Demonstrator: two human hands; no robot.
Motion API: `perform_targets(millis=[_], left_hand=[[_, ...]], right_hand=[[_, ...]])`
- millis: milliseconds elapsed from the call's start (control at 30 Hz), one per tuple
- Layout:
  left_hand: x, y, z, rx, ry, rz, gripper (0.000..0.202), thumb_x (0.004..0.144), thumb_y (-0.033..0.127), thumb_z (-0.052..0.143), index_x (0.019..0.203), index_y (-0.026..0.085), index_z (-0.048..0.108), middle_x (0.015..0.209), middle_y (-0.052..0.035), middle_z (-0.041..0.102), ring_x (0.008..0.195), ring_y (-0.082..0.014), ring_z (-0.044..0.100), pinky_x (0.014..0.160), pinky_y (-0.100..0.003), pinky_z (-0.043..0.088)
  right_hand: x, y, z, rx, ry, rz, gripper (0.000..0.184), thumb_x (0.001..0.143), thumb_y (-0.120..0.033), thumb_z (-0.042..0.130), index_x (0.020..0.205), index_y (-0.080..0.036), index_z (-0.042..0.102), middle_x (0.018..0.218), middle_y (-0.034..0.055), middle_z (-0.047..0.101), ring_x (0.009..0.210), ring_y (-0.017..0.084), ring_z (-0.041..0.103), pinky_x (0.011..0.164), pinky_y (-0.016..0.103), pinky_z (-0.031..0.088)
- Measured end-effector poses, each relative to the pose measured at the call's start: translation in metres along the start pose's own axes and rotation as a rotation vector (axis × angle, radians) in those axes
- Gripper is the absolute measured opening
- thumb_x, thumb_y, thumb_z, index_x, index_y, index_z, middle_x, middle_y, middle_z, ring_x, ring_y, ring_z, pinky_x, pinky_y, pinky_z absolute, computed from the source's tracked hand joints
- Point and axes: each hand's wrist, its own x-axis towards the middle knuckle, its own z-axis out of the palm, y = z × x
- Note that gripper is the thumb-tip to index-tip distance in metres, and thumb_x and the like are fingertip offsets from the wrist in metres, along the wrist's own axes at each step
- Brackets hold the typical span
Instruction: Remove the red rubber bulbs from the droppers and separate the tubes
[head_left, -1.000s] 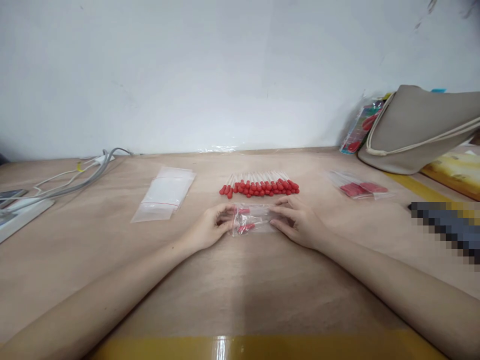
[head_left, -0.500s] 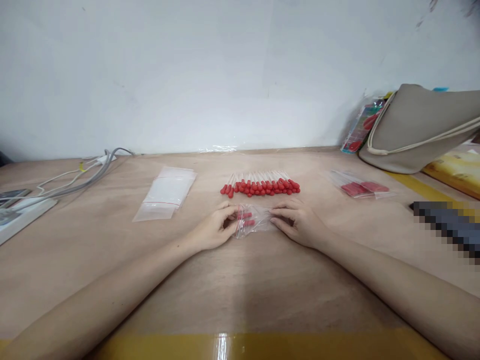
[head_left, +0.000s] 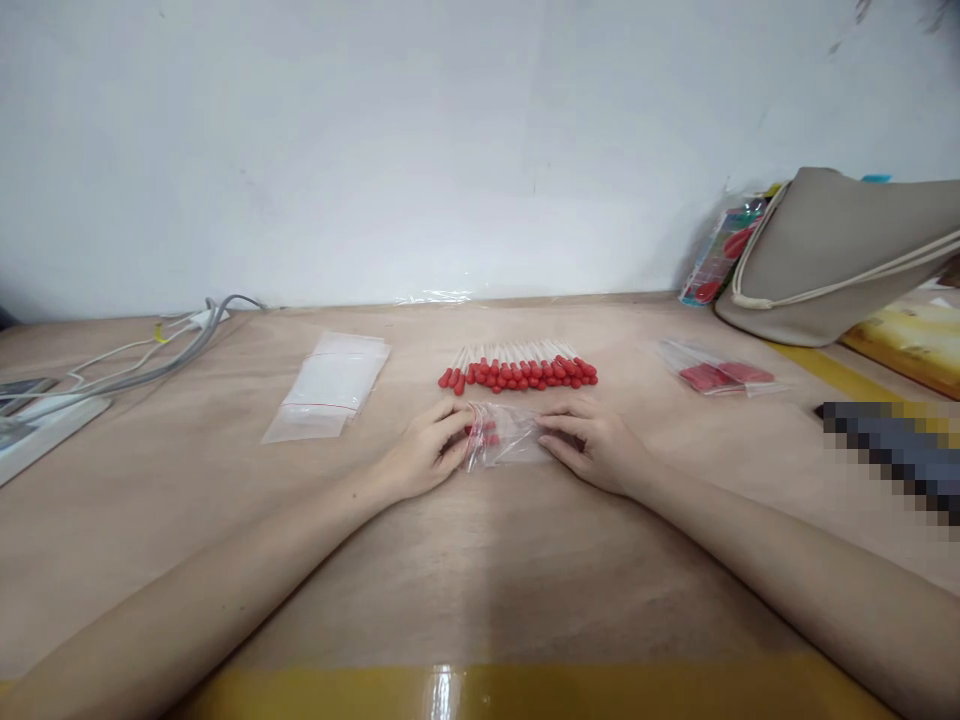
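Clear bag (head_left: 516,442), one: at the surface (head_left: 420,590), between left hand (head_left: 429,448) and right hand (head_left: 592,445), red tips (head_left: 490,440) showing through | Left hand: grasping its left end | Right hand: pinching its right end | Red-tipped sticks (head_left: 525,375), row: just beyond | Flat bags (head_left: 330,385): left | Filled bags (head_left: 724,375): right

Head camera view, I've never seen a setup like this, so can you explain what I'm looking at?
There's no machine here, just a person's bare left hand and right hand. The camera is worn on that person's head, looking forward and down. Between them, the hands hold a small clear bag with red pieces showing inside. Just beyond, on the table, lies a row of red-ended sticks. Flat clear bags lie to the left, and bags with red contents to the right.
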Motion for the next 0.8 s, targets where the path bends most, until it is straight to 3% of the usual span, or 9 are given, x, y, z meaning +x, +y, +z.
perform_targets(millis=[133, 333, 467, 567, 800], left_hand=[[0.001, -0.002, -0.004, -0.019, -0.111, 0.032, 0.032, 0.086, 0.029, 0.049, 0.116, 0.019, 0.052, 0.107, -0.008, 0.057, 0.098, -0.0187, 0.054, 0.084, -0.031, 0.044], [-0.002, -0.004, -0.005, 0.012, -0.02, 0.033, 0.021, 0.087, 0.02, 0.044, 0.103, 0.016, 0.056, 0.1, -0.009, 0.056, 0.091, -0.0171, 0.055, 0.079, -0.03, 0.045], [-0.006, -0.004, -0.011, 0.013, -0.101, 0.019, 0.018, 0.084, 0.021, 0.047, 0.099, 0.017, 0.055, 0.097, -0.0078, 0.058, 0.087, -0.0169, 0.055, 0.076, -0.028, 0.045], [-0.008, -0.004, -0.015, 0.016, -0.092, -0.038, 0.018, 0.083, 0.021, 0.048, 0.099, 0.017, 0.055, 0.09, -0.0057, 0.059, 0.079, -0.0154, 0.055, 0.07, -0.027, 0.045], [-0.013, -0.006, -0.025, -0.054, -0.141, -0.076, 0.021, 0.083, 0.021, 0.048, 0.103, 0.018, 0.055, 0.094, -0.0053, 0.058, 0.082, -0.0148, 0.055, 0.07, -0.025, 0.045]], right_hand=[[0.0, 0.001, 0.0, -0.005, 0.002, 0.001, 0.022, 0.082, -0.026, 0.052, 0.098, -0.019, 0.065, 0.095, 0.0096, 0.062, 0.088, 0.02, 0.056, 0.079, 0.039, 0.048], [0.0, 0.002, 0.0, 0.003, -0.012, 0.004, 0.024, 0.082, -0.027, 0.053, 0.102, -0.021, 0.064, 0.096, 0.0096, 0.06, 0.089, 0.021, 0.056, 0.079, 0.04, 0.048], [-0.001, 0.003, 0.0, -0.004, -0.016, 0.014, 0.024, 0.081, -0.028, 0.053, 0.102, -0.022, 0.064, 0.097, 0.0093, 0.06, 0.089, 0.021, 0.055, 0.078, 0.039, 0.048], [-0.002, 0.003, -0.001, -0.008, -0.024, 0.019, 0.025, 0.082, -0.028, 0.053, 0.103, -0.021, 0.064, 0.097, 0.0095, 0.059, 0.09, 0.021, 0.055, 0.078, 0.039, 0.048], [-0.003, 0.004, -0.001, -0.002, -0.016, 0.016, 0.024, 0.081, -0.028, 0.053, 0.102, -0.022, 0.064, 0.097, 0.0095, 0.059, 0.089, 0.021, 0.056, 0.078, 0.039, 0.048]])
